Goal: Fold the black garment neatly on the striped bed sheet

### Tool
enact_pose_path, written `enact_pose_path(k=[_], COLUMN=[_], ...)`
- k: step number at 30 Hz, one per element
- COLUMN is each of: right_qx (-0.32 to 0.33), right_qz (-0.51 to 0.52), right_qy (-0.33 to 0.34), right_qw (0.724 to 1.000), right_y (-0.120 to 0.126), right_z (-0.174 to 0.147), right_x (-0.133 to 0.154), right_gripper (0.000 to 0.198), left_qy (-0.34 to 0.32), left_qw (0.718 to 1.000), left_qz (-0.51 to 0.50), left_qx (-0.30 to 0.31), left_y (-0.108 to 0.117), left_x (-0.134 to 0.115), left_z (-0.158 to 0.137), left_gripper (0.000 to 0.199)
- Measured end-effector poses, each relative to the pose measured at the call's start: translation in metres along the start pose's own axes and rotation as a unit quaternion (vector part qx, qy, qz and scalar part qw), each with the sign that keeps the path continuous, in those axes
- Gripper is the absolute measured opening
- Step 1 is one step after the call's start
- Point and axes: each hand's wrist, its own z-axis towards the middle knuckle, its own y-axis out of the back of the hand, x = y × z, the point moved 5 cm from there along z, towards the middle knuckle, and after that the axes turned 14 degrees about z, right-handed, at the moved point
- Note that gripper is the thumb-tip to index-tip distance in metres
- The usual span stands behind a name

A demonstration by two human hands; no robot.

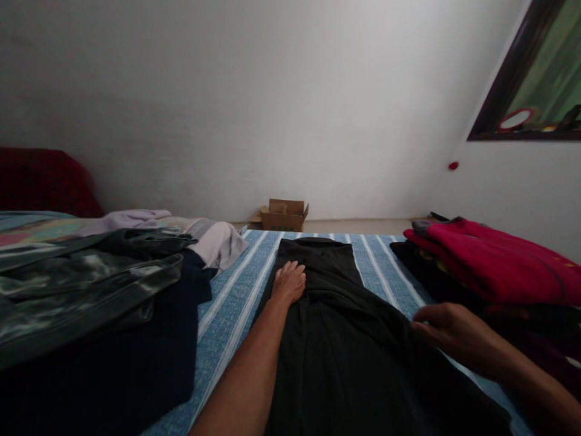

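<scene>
A long black garment (345,351) lies spread down the middle of the bed, its narrower, band-like far end pointing at the wall. My left hand (289,281) rests on its upper left part, fingers laid over the cloth. At the garment's right edge is my right hand (442,324), slightly blurred, with fingers and thumb closed at the fabric. Folds run across the cloth between the two hands. I cannot tell from the visible part exactly what kind of garment it is; its near end runs out of view.
Blue-and-white striped bedding (231,290) lies beneath. On the left is a heap of loose clothes, with a dark grey-green garment (91,284) on top. A folded stack with a red garment (494,257) stands at right. Beyond the bed sits an open cardboard box (284,216).
</scene>
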Motion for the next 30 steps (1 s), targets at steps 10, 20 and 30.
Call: enact_pose_path(k=[10, 20, 30], right_qx=[0.026, 0.033, 0.053], right_qz=[-0.149, -0.217, -0.231], right_qy=[0.06, 0.155, 0.07], right_qw=[0.987, 0.963, 0.969], right_y=[-0.07, -0.091, -0.099], right_z=[0.124, 0.128, 0.15], right_x=[0.043, 0.077, 0.072], right_gripper=[0.025, 0.028, 0.027], left_qy=[-0.006, -0.006, -0.009], left_qw=[1.0, 1.0, 1.0], left_qz=[0.008, 0.013, 0.018], left_qx=[0.008, 0.011, 0.007], left_y=[0.001, 0.002, 0.001], left_x=[0.0, -0.001, -0.001], left_z=[-0.003, -0.005, -0.004], left_gripper=[0.037, 0.037, 0.038])
